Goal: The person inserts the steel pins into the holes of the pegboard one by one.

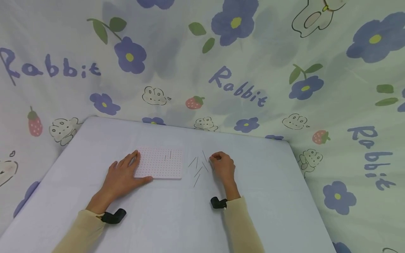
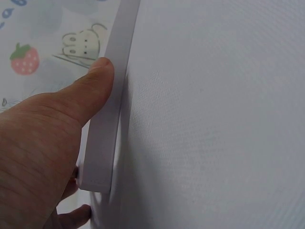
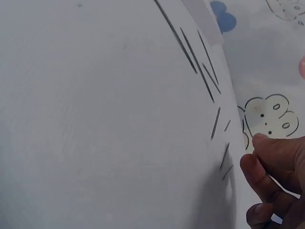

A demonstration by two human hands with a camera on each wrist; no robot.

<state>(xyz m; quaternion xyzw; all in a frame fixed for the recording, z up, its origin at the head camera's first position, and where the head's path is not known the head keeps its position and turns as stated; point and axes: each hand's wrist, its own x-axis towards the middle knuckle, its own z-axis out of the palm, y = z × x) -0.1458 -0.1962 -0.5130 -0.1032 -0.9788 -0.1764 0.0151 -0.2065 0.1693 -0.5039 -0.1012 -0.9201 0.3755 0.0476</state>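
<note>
In the head view a white pegboard (image 1: 158, 168) dotted with rows of small holes lies flat on the table. Two thin dark sticks (image 1: 170, 155) like needles stand out against its right part. My left hand (image 1: 121, 177) spreads over its left end, the thumb along the front side. That same thumb (image 2: 97, 83) presses the board's side wall (image 2: 102, 148) in the left wrist view. Right of the board, my right hand (image 1: 224, 167) is over loose needles (image 1: 196, 181), its thumb and index tips close together. I cannot tell whether they hold a needle.
Several needles (image 3: 204, 71) lie scattered at different angles on the white tabletop (image 1: 177, 218). Behind the table hangs a patterned cloth (image 1: 177, 63) with flowers and rabbits. A black wrist camera (image 1: 114, 216) sits on the left wrist, another (image 1: 218, 202) on the right.
</note>
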